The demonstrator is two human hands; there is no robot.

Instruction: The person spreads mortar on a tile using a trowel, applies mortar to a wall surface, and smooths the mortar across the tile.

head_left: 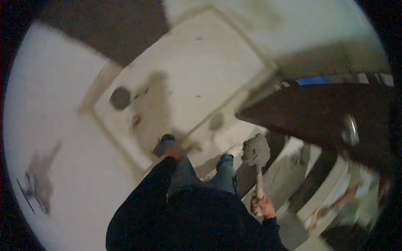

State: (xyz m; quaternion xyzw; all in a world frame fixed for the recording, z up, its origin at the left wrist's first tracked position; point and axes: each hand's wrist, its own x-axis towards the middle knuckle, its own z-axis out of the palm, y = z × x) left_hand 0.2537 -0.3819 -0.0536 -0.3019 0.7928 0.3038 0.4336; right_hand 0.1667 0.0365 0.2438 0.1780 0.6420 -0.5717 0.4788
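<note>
My right hand (263, 206) grips the pale handle of a trowel (259, 180) at lower right. A lumpy mound of grey mortar (256, 149) covers its head. My left hand (171, 153) hangs low in front of me beside my left leg; its fingers are blurred against a dark shape, so I cannot tell whether they hold anything. Beneath me is a pale square panel of floor (197, 62) with a dark grey patch (120, 98) at its left and a small brownish spot (136, 120).
A dark brown door-like panel (301, 108) with a silver handle (351, 129) juts in from the right. Below it are pale and dark step-like bands (318, 188) with blurred clutter. A white surface (63, 104) fills the left; a dark area (117, 25) lies beyond the panel.
</note>
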